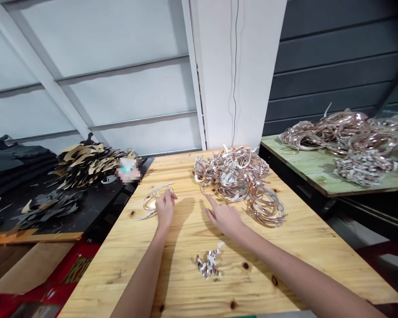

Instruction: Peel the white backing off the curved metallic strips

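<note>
On a wooden table (pixel 126 260), my left hand (pixel 166 206) is closed, its fingers curled over a loose loop of thin shiny strips (pixel 148 202) that spreads out to its left. My right hand (pixel 224 217) has its index finger stretched forward and its thumb apart, with nothing visible in it. Just beyond that fingertip lies a tangled heap of rose-gold and white strips (pixel 235 172). A separate coil of the same strips (pixel 267 206) rests to the right of this hand. Small metallic snippets (pixel 208 264) lie between my forearms.
On the left, a dark table (pixel 96 198) bears piles of black and tan cut pieces (pixel 86 165). A greenish table (pixel 305 176) on the right carries more metallic strips (pixel 345 130) and a bundle of short pieces (pixel 365 167). A white pillar (pixel 232 79) stands behind.
</note>
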Available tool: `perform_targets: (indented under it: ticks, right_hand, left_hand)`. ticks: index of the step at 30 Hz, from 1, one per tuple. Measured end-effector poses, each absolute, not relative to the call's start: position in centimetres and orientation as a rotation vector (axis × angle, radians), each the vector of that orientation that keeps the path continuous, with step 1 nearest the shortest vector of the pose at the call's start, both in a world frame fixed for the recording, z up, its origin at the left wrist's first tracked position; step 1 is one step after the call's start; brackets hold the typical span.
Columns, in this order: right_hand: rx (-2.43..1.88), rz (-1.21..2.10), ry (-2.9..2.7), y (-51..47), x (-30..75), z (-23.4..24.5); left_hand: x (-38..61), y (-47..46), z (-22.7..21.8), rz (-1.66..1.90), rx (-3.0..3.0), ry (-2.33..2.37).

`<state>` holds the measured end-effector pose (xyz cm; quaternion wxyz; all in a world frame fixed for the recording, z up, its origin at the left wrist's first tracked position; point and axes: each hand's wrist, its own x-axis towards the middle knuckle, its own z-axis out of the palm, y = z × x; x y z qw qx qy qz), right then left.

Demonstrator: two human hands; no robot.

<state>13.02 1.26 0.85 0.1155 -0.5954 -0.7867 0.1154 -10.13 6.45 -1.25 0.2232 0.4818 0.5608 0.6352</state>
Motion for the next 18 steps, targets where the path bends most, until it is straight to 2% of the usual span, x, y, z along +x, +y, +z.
perform_targets:
  ticks: [3, 10, 11, 14, 16, 18]
  right_hand:
    - [-1.729, 0.421, -2.191, 4.0, 12.1, 0.5]
    - [-1.45, 0.578, -2.002, 4.7, 12.8, 1.1]
    - [-1.38, 0.667, -1.936, 4.2, 13.2, 1.1]
    - [-0.926, 1.428, -1.438, 2.8, 14.1, 0.9]
    - [-0.78, 1.612, -1.27, 2.1, 14.4, 0.5]
    - [-0.736, 1.64, -1.273, 1.6, 14.3, 0.1]
  left_hand:
    - [-8.8, 5.5, -1.0, 1.389, 1.666, 1.548]
    - [-5.9, 3.6, -0.9, 0.722, 1.724, 1.25]
    - [-5.4, 3.3, -1.0, 0.659, 1.706, 1.209]
    - [-3.9, 2.4, -1.0, 0.615, 1.546, 1.095]
    - [-3.3, 2.0, -0.9, 0.642, 1.353, 1.037]
    - [-3.0, 1.7, -0.7, 0.689, 1.219, 0.941]
